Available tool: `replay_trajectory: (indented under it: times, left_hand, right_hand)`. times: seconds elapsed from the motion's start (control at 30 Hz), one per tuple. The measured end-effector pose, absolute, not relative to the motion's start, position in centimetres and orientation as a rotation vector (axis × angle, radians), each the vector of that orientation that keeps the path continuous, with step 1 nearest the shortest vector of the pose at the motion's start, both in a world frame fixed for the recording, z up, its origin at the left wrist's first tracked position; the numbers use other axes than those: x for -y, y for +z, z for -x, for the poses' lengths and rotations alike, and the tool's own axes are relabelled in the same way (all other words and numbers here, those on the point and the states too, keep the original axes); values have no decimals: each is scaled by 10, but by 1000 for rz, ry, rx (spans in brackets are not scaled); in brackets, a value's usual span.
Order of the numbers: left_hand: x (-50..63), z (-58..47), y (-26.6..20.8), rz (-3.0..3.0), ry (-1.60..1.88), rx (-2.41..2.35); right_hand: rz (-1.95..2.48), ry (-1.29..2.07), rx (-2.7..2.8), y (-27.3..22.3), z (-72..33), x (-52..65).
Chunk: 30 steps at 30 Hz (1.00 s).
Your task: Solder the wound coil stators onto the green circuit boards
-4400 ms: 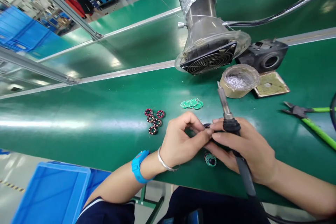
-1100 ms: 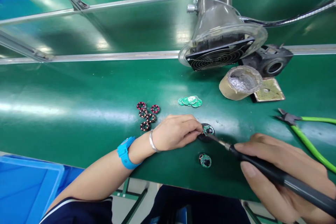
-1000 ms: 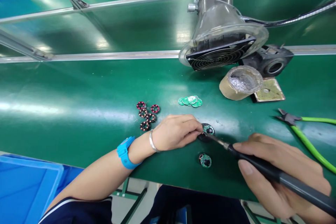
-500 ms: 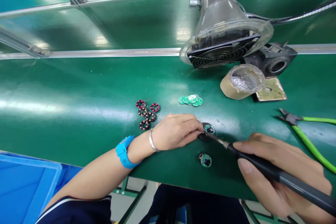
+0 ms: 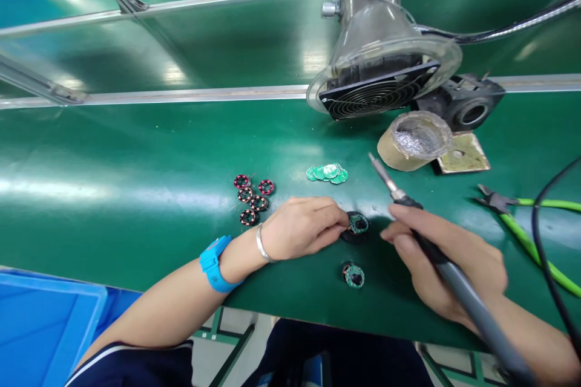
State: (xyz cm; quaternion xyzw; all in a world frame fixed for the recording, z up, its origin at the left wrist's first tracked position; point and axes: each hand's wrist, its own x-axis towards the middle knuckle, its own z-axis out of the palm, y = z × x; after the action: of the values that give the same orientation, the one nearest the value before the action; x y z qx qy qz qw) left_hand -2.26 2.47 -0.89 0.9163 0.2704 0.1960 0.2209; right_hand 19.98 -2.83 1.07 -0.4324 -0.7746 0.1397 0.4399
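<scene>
My left hand [image 5: 306, 227] is closed at the left edge of a small round circuit board [image 5: 358, 224], which sits on a black round base [image 5: 354, 238]. Its fingertips pinch at the board's edge; a bit of copper colour shows there, too small to make out. In my right hand [image 5: 447, 260] is a soldering iron [image 5: 436, 248], its tip raised toward the upper left, apart from the board. Nearer me lies another round board with a copper coil [image 5: 353, 276]. Several copper-wound coils [image 5: 247, 195] lie left of my left hand, and several green round boards [image 5: 327, 173] overlap beyond it.
A fume extractor [image 5: 381, 91] hangs at the back. Under it stand a tan cup [image 5: 399, 154] with silvery bits, a black iron holder [image 5: 469, 106] and a sponge tray [image 5: 465, 154]. Green-handled cutters [image 5: 521, 230] lie right, near the iron's cable [image 5: 535, 224]. A blue bin [image 5: 45, 326] is lower left.
The soldering iron's tip has lifted off the board, and my right hand has swung it up toward the tan cup. My left hand stays at the board.
</scene>
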Motion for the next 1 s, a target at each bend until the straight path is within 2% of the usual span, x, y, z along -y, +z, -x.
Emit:
replay_trajectory:
  times: [0.37,0.7,1.0]
  left_hand:
    - [-19,18,-5,-2248,673,-752]
    - [-17,8,-2,-1520,484,-982]
    - [-19,10,0,-1439,460,-1002]
  right_hand:
    - [992,379,2081,-5,-191,15]
    - [868,354,2086,-11,-191,18]
    - [806,314,2231,-9,-196,17]
